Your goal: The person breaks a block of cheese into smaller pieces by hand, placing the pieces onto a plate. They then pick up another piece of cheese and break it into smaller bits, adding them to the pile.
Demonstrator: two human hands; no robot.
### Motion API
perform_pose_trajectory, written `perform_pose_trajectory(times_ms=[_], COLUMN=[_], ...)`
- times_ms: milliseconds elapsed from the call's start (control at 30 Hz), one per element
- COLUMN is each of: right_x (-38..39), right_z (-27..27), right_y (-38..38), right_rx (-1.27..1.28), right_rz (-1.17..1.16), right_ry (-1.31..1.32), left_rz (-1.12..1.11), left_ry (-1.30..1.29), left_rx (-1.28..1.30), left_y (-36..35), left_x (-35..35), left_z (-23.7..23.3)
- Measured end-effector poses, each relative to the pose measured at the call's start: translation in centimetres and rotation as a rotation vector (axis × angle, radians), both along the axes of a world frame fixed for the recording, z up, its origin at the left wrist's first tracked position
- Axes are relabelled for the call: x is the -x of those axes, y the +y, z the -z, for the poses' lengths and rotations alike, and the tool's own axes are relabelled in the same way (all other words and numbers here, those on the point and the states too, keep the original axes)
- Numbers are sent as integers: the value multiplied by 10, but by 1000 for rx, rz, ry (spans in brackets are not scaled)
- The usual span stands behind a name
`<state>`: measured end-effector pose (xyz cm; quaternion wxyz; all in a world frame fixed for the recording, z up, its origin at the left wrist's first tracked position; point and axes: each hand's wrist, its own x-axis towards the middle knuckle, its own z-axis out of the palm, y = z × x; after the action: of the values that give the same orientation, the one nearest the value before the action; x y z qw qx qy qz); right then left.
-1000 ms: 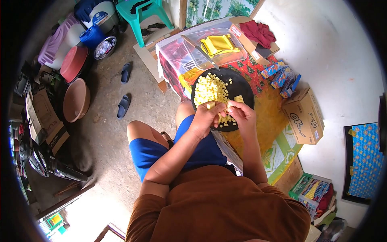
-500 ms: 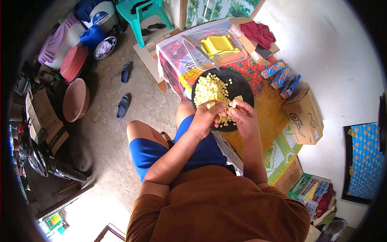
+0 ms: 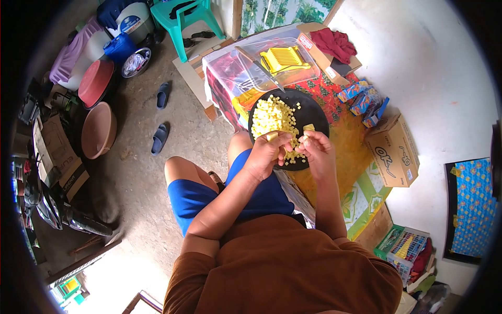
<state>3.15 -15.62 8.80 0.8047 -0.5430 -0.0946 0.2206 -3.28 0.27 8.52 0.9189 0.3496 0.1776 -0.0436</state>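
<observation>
Clamping a yellow piece [image 3: 272, 136] in left hand [image 3: 270, 148], pinching a small cube [image 3: 304, 138] in right hand [image 3: 317, 148], above the black board [image 3: 314, 111].

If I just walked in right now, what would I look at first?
Probably the heap of pale yellow cubes on the round black tray, with the left hand and right hand over its near part. Then maybe the yellow slatted thing beyond the tray, and the green chair near the top.
</observation>
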Motion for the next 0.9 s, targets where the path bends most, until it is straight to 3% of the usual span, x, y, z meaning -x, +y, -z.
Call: perform_pose_trajectory(times_ms=[233,633,900], right_x=[0,8,8], right_z=[3,-15,-17], right_y=[-1,7,10], right_rx=[-55,337,419], right_rz=[-32,73,172], right_ry=[-84,-787,-902], left_rz=[19,11,96], left_ry=[38,-111,-107], left_rx=[59,126,56], left_y=[3,-1,3], left_x=[2,6,8], left_z=[-3,-22,-28])
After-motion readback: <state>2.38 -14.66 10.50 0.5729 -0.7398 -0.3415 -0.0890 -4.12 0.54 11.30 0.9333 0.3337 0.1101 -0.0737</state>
